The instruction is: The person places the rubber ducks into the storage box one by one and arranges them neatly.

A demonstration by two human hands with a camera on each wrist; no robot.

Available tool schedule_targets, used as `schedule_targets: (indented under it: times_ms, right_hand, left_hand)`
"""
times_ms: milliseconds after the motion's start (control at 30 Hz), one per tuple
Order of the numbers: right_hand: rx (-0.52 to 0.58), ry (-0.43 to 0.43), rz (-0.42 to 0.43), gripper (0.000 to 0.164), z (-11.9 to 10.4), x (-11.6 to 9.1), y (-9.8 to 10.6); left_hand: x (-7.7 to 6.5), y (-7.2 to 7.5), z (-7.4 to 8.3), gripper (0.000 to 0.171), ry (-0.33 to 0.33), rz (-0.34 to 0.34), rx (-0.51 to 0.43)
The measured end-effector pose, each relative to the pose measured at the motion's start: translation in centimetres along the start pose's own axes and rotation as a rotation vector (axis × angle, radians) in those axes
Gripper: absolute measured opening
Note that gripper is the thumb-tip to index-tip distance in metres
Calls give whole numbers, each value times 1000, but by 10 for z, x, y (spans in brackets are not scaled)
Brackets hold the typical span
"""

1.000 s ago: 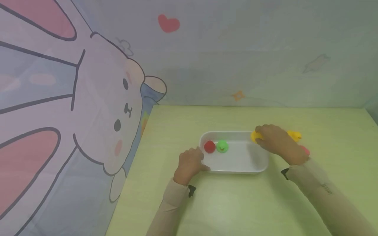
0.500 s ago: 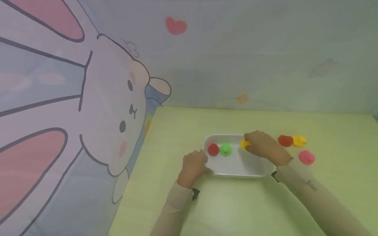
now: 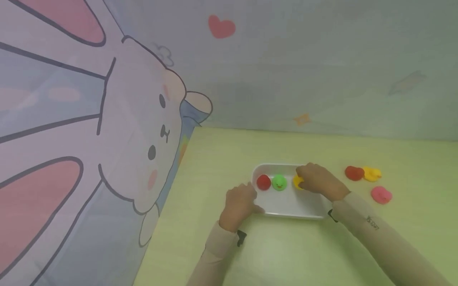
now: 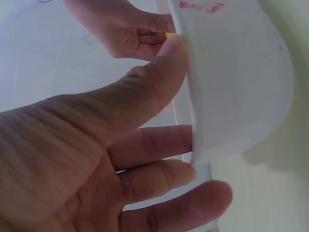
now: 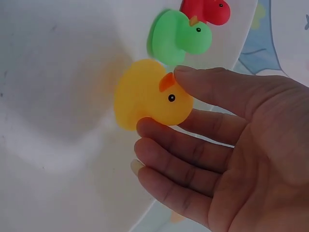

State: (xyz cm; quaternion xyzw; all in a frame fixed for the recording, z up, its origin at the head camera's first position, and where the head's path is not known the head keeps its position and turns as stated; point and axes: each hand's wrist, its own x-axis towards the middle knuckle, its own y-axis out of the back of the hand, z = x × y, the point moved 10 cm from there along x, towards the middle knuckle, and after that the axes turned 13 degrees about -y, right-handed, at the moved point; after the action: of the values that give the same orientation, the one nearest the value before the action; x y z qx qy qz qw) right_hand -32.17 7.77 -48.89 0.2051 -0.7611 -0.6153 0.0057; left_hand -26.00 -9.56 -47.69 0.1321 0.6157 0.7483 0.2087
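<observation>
Green tabletop point(image 3: 279, 254) below, the yellow duck point(image 5: 145, 96) shows 1 black eye point(image 5: 171, 97), orange beak point(image 5: 167, 81).

Small dark lettering point(image 3: 373, 223) on the right sleeve point(image 3: 388, 243), too blurred to read, no legible text elsewhere

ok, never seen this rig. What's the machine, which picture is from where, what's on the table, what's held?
No machine: just a person's two bare hands. The wide picture comes from a camera on the head; the close-ups come from one on each wrist. The left hand holds the left end of a white tray on the table. The right hand pinches a yellow duck at the tray; I can't tell if it touches the bottom. A red duck and green duck sit inside. Right of the tray: a red toy, another yellow duck and a pink duck.
</observation>
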Motion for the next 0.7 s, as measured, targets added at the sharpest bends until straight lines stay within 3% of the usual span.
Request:
schedule_targets:
  times_ms: [700]
  right_hand:
    - [-33, 21, -65, 23, -5, 9, -7]
  left_hand:
    - [-2, -1, -1, 53, 11, -2, -4]
